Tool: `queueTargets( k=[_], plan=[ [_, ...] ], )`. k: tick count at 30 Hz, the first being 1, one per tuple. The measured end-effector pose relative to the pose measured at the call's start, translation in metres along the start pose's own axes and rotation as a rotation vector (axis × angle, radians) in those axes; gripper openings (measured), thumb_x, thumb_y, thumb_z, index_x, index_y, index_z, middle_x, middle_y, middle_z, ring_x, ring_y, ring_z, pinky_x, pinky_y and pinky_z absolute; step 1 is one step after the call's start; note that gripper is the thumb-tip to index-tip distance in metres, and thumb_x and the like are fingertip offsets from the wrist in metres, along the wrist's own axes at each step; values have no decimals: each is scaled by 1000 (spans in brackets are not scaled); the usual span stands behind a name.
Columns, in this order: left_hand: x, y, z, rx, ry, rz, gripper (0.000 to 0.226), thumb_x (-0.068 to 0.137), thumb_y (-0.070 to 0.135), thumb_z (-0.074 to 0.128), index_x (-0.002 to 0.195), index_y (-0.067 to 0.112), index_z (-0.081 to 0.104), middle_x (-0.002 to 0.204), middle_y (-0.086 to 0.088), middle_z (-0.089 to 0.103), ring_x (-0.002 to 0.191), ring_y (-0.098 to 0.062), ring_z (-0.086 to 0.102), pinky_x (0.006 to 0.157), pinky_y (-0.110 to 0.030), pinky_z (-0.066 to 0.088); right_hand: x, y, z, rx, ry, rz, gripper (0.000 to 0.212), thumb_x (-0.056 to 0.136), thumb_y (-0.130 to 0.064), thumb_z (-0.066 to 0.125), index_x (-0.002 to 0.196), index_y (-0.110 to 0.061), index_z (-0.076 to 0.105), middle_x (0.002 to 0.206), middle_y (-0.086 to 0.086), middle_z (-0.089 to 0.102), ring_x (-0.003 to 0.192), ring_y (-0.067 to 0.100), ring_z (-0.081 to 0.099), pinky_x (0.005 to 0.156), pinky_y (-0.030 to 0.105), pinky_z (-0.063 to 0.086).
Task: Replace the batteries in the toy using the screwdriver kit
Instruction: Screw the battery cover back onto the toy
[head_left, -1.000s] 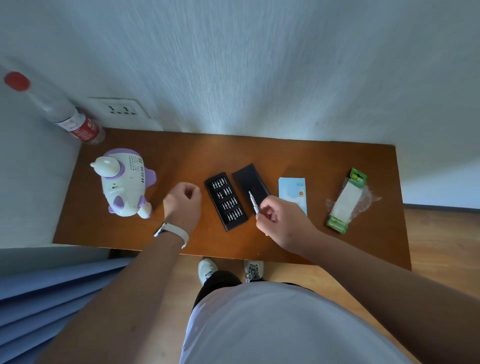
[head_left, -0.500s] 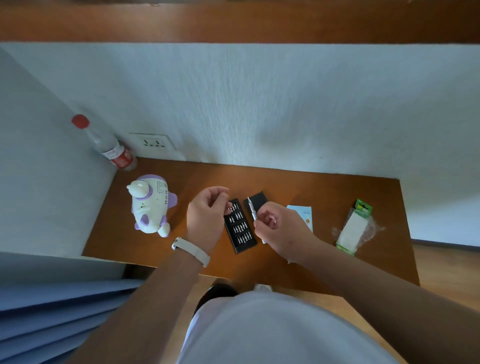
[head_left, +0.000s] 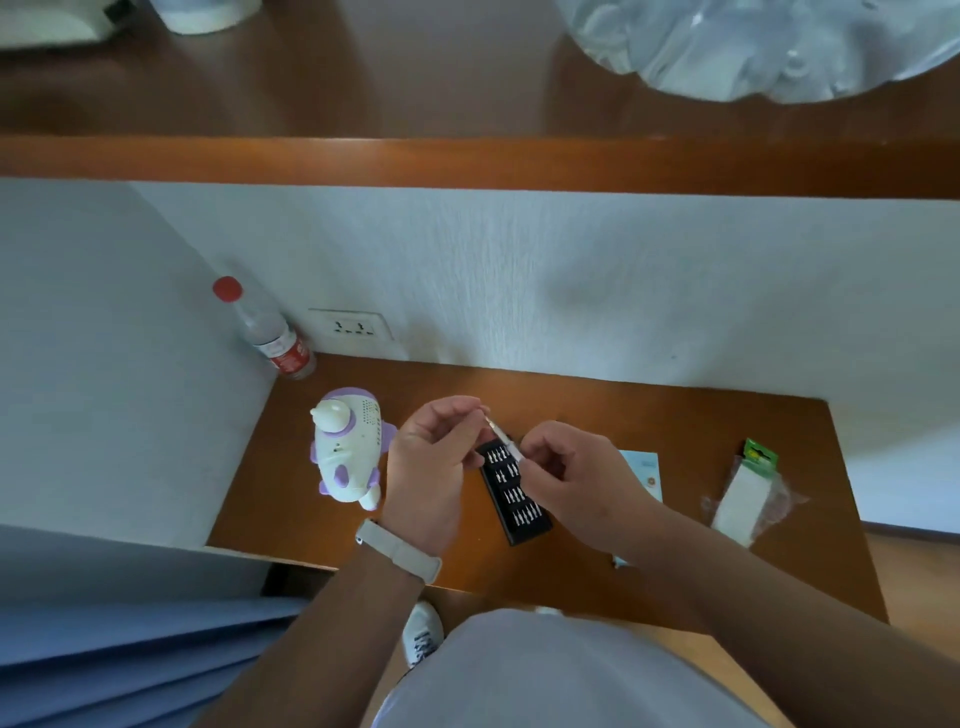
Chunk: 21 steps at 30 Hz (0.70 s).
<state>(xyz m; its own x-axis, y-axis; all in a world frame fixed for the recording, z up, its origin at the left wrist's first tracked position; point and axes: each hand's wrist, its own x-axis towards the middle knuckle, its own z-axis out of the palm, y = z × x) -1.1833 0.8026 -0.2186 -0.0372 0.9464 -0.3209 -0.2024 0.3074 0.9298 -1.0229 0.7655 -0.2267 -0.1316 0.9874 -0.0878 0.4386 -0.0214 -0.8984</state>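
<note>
A clear bottle (head_left: 265, 328) with a red cap stands in the tabletop's (head_left: 649, 415) back-left corner — beside a wall socket (head_left: 353, 326). A light-blue booklet (head_left: 647, 470) lies further right.

Soft, dim daylight, faint shadows, slight motion blur throughout, and strong wide-angle bending at the edges.

Right hand (head_left: 566, 475) covers the lower end of the driver (head_left: 505, 440), and the bit at its tip, up by the left hand (head_left: 434, 457), is too small to read. Both hands hide the top of the bit tray (head_left: 514, 493). The blue card (head_left: 647, 470) is mostly behind the right wrist. Battery pack (head_left: 740, 493) print is too blurred. The plastic bag (head_left: 753, 47) is cut off by the top edge.
</note>
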Motion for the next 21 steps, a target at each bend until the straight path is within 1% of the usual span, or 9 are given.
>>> queueTargets(
  k=[2,3,5,7,9,13,16,19,21],
  plan=[
    [0,8,-8,-26,-25,1,21,94,-2,62,87,16,72,83,-1,76,71,-8,71,53,-17,52,2,-9,3,2,21,-4,28,91,-28,62,80,-53,55,81,-14,64,74,12,63,53,11,48],
    [0,12,-12,-41,-44,-1,21,94,-3,61,89,14,71,82,-1,76,72,-9,72,54,-17,53,3,-12,4,4,34,-3,29,91,-28,61,78,-53,55,79,-14,63,71,13,63,53,12,48],
    [0,18,-21,-62,-81,-8,20,93,-5,60,90,13,69,82,-2,76,75,-12,73,57,-18,55,5,-17,8,9,58,9,24,90,-27,61,77,-47,57,76,-12,63,67,13,60,53,13,47],
    [1,23,-28,-82,-105,-15,20,93,-6,59,92,11,69,84,-5,76,77,-15,73,61,-20,57,6,-21,12,13,80,17,20,89,-25,61,76,-39,59,72,-10,61,60,8,56,52,13,45],
    [3,27,-34,-91,-118,-21,19,92,-7,60,93,9,70,86,-8,76,78,-17,73,64,-21,59,7,-25,16,12,95,19,19,90,-23,61,76,-35,60,68,-9,59,57,4,51,51,13,43],
    [9,33,-46,-65,-143,-34,17,91,-7,62,95,7,70,88,-11,75,82,-22,73,68,-23,61,11,-31,20,9,115,16,19,90,-21,63,75,-34,62,65,-9,56,57,4,49,50,16,43],
    [14,35,-56,-25,-177,-39,16,90,-6,63,97,7,70,90,-13,75,83,-23,73,70,-23,61,12,-36,24,-39,132,-24,20,90,-18,64,76,-32,62,65,-10,54,59,6,48,52,19,42],
    [17,37,-63,19,-211,-38,15,89,-5,65,97,8,70,90,-14,76,83,-24,74,69,-23,61,12,-42,26,-93,130,-45,23,90,-17,65,77,-35,61,65,-10,52,61,7,47,55,20,41],
    [20,38,-67,65,-251,-17,15,89,-4,66,95,9,71,91,-14,76,85,-25,74,70,-24,61,12,-45,28,-114,135,-43,18,91,-16,65,81,-31,63,67,-9,53,62,7,48,56,19,41]
  ],
)
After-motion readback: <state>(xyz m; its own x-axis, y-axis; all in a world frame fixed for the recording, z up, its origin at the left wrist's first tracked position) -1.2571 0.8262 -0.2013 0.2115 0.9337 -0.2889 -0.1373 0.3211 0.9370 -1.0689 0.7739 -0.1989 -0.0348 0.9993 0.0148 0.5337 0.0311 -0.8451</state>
